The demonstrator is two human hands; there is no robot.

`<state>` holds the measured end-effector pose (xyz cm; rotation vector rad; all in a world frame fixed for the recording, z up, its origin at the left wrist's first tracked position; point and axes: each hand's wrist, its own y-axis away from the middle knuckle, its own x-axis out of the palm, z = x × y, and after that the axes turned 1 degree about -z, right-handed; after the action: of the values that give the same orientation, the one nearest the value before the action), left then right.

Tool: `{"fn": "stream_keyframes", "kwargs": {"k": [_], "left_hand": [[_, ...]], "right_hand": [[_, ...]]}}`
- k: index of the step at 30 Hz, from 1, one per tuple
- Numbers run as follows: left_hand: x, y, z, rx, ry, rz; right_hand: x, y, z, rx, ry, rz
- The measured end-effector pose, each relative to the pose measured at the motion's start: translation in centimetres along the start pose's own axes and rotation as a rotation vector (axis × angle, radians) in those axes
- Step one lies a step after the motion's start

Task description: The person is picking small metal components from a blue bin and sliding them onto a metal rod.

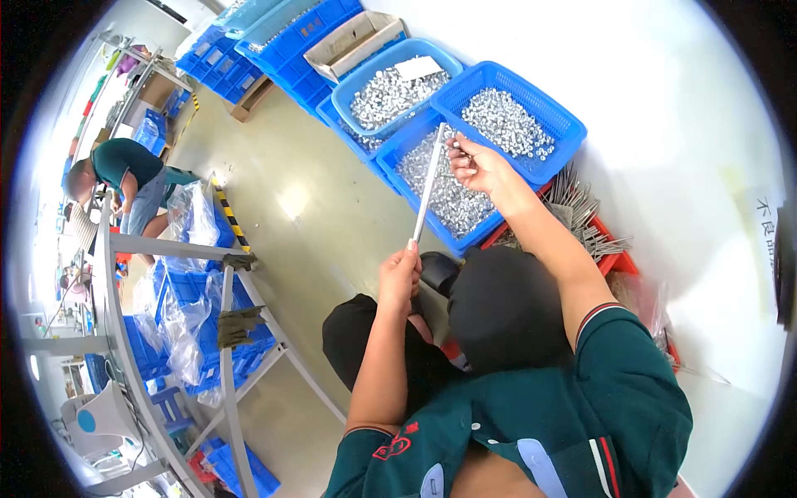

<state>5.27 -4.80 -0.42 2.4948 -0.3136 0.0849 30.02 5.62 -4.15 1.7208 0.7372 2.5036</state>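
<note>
My left hand [400, 278] is closed round the lower end of a slim silvery metal rod [428, 187], which slants up and slightly right. Beside the rod's upper end is my right hand [477, 166], its fingers curled together; whatever they pinch is too small to make out. Both hands are in front of my knees, the right one over a blue crate [452, 241] of small shiny metal parts. Behind it, a blue perforated basket [569, 133] holds more small silvery parts, nut-like in shape. A light-blue tub [344, 104] of similar pieces stands to its left.
Red bins [618, 259] with many thin metal rods [573, 203] stand by my right knee along a white wall. A grey metal frame [187, 246] rises at left, near blue crates [199, 290] with plastic bags. Farther left, another person [133, 170] bends over.
</note>
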Motion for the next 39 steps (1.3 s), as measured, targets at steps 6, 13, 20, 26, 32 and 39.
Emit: {"fn": "stream_keyframes", "kwargs": {"k": [6,13,20,26,32,39], "left_hand": [[-0.5,1.0,0.4,0.077,-0.052,0.0],[-0.9,2.5,0.5,0.195,-0.119,-0.025],[-2.6,1.8,2.3,0.556,-0.267,-0.149],[-1.9,3.3,1.1,0.522,-0.157,-0.102],[-1.9,3.2,1.0,0.415,-0.072,-0.079],[-2.6,2.6,0.9,0.345,-0.165,-0.136]], "right_hand": [[3.2,2.1,2.0,0.017,-0.009,0.116],[7.9,5.2,2.3,0.004,0.25,0.036],[13.1,9.5,2.7,-0.063,0.845,-0.056],[14.4,11.3,-0.1,-0.182,0.948,0.01],[11.5,9.2,0.5,0.003,0.758,0.066],[5.7,5.0,1.9,0.013,0.664,0.027]]}}
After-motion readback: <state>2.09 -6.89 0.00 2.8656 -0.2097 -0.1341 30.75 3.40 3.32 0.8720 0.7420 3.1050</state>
